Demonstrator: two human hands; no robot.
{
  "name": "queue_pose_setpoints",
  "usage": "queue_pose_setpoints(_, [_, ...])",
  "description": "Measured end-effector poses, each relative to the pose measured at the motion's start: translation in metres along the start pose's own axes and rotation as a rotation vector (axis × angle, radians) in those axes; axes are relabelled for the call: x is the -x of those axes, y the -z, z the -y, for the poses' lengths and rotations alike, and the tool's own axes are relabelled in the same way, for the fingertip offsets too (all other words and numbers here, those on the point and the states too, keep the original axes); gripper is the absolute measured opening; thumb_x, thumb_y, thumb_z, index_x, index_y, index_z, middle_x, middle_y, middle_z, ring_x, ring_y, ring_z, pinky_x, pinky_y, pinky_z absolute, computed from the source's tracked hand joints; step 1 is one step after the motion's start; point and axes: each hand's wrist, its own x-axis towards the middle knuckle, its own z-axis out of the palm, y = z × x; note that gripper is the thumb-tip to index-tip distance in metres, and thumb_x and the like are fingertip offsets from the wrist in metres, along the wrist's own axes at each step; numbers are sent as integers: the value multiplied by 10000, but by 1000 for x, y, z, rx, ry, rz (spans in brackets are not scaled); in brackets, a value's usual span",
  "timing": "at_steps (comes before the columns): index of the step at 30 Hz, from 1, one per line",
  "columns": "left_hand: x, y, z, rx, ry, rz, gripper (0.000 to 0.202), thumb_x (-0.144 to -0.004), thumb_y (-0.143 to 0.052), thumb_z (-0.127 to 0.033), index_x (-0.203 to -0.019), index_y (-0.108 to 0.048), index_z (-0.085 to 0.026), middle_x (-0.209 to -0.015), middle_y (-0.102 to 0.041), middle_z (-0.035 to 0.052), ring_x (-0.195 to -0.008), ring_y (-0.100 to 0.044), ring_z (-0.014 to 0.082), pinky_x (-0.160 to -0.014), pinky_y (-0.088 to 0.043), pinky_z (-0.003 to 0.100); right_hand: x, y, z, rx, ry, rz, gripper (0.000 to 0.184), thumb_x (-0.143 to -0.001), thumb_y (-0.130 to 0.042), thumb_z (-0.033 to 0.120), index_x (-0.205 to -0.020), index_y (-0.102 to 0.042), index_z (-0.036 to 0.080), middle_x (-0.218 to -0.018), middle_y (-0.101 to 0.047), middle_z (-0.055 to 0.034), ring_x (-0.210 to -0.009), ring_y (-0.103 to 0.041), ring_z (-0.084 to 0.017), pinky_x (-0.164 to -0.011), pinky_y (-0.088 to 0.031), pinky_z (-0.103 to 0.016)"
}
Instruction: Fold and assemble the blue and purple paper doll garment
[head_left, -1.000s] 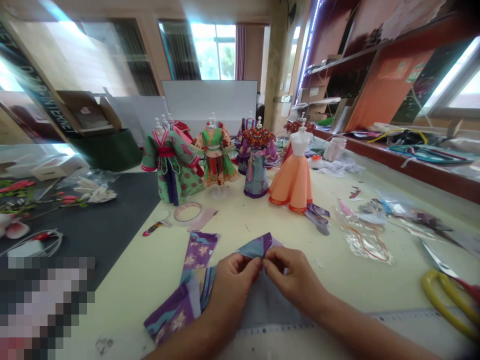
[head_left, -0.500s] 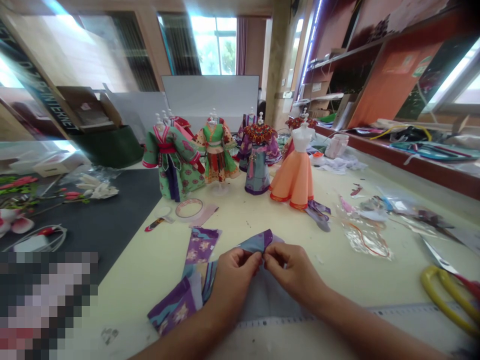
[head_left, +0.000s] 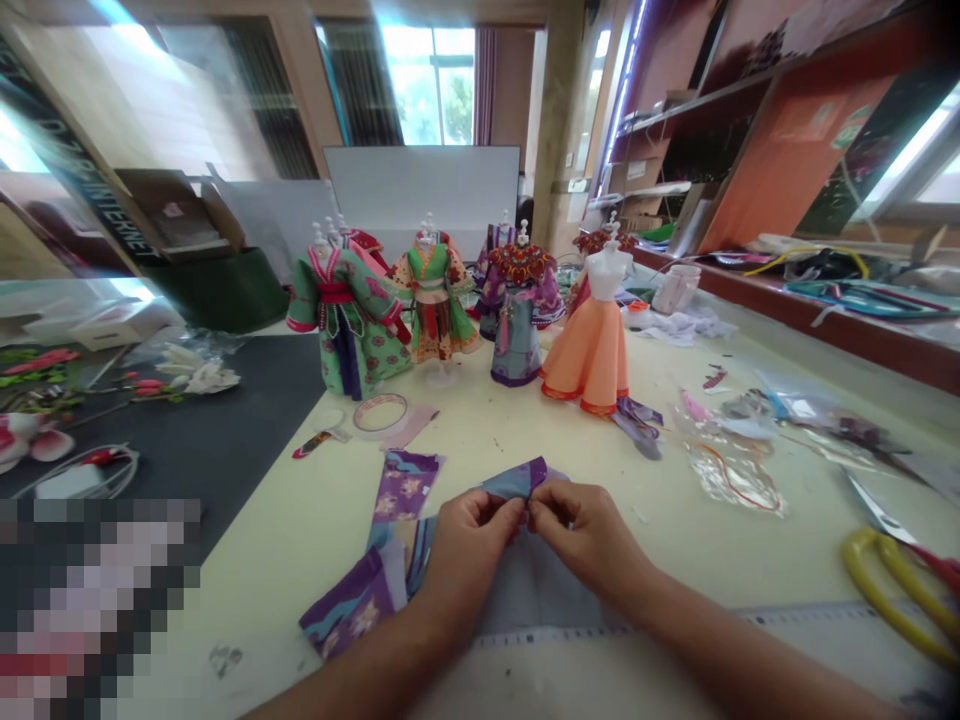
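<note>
A blue-grey fabric piece with a purple edge is pinched between both hands over the pale table. My left hand grips it with thumb and forefinger. Close beside it, my right hand pinches the same cloth near the purple corner; whether a needle or pin is there is too small to tell. The lower part of the fabric spreads below my hands, over a ruler. Purple floral fabric strips lie left of my hands, partly hidden by my left forearm.
Miniature dress forms in small costumes stand at the back, among them an orange skirt and a green robe. Yellow-handled scissors lie at right. A tape roll and cutter lie at left, plastic bags at right.
My two hands stay pinched on the fabric at nearly the same place. The whole view has shifted very slightly; nothing was let go.
</note>
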Motion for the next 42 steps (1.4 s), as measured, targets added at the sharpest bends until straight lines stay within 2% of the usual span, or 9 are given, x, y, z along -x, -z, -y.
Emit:
queue_pose_setpoints(7, [3,1,-7,46,26,48,219,-687,-621,-291,-552,-554,-133,-543,-561,-13,-536,-467,88,-547,-358,201,-3,3,2,-62,-62,27,156,-746,-460,162,-610,-536,160,-532,-498,26,-511,-439,-104,-486,-332,-209])
queue_pose_setpoints(15, [1,1,-3,-36,-27,-5,176,-683,-626,-278,-587,-590,-134,-555,-585,-9,-539,-500,100,-541,-377,207,-3,5,3,-114,-58,30,134,-733,-462,159,-609,-513,167,-542,-477,30,-521,-428,-105,-489,-334,-205])
queue_pose_setpoints(20, [1,2,-2,-199,-155,-26,144,-698,-618,-272,-661,-644,-135,-664,-668,32,-633,-577,148,-571,-412,223,-1,5,5,-66,-31,16,141,-737,-466,156,-604,-515,163,-524,-460,36,-506,-407,-97,-474,-313,-200])
queue_pose_setpoints(26, [2,3,0,-355,-311,-77,156,-711,-593,-249,-591,-628,-156,-599,-654,19,-582,-574,157,-541,-398,237,1,3,4,37,63,-14,166,-737,-459,134,-579,-498,163,-506,-444,39,-488,-394,-90,-471,-294,-201])
queue_pose_setpoints(35, [1,4,8,-484,-422,-74,194,-724,-563,-250,-550,-580,-166,-540,-605,6,-513,-517,136,-510,-347,236,4,1,1,164,149,-1,188,-733,-436,117,-557,-403,172,-514,-416,37,-483,-366,-88,-482,-257,-220])
queue_pose_setpoints(39, [2,2,6,-464,-413,-66,186,-699,-564,-230,-528,-545,-161,-517,-571,-3,-503,-482,122,-497,-328,227,4,-1,0,146,106,-2,181,-703,-443,119,-544,-378,174,-491,-383,47,-465,-329,-82,-468,-241,-217])
queue_pose_setpoints(42, [1,0,3,-378,-310,-44,154,-679,-573,-229,-549,-545,-151,-529,-555,-7,-521,-471,115,-498,-333,216,3,-1,2,66,57,-10,160,-681,-437,116,-539,-389,171,-491,-382,47,-473,-329,-82,-461,-247,-209])
